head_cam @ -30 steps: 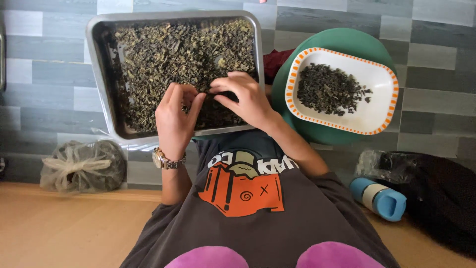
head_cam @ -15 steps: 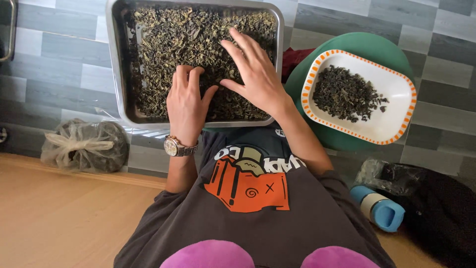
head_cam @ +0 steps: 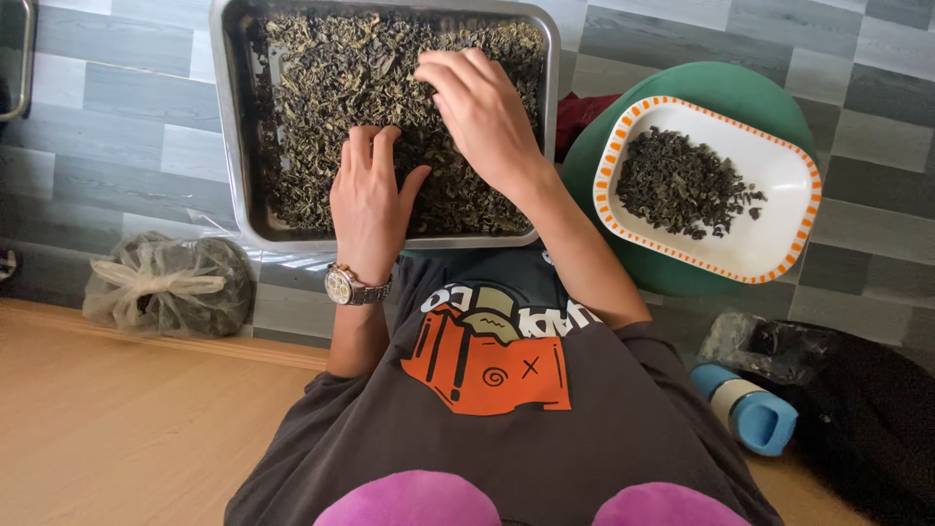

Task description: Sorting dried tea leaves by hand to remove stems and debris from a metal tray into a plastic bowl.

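A metal tray (head_cam: 226, 117) on the tiled floor is filled with dried dark-green leaves (head_cam: 321, 88). My left hand (head_cam: 370, 205), with a wristwatch on its wrist, lies flat on the leaves at the tray's near edge, fingers spread a little. My right hand (head_cam: 482, 112) rests further in, at the tray's upper right, fingers bent down into the leaves; what its fingertips hold is hidden. To the right, a white oval dish with an orange rim (head_cam: 779, 234) holds a small pile of darker leaves (head_cam: 682, 185) and sits on a green round stool (head_cam: 721, 83).
A knotted clear plastic bag of leaves (head_cam: 166, 287) lies at the left by the wooden floor edge. A blue bottle (head_cam: 750, 409) and a black bag (head_cam: 857, 409) lie at the lower right. A red cloth (head_cam: 582, 112) shows between tray and stool.
My right hand has moved from the tray's near edge further in towards its upper right. The left hand stays on the near leaves. The camera view has shifted.
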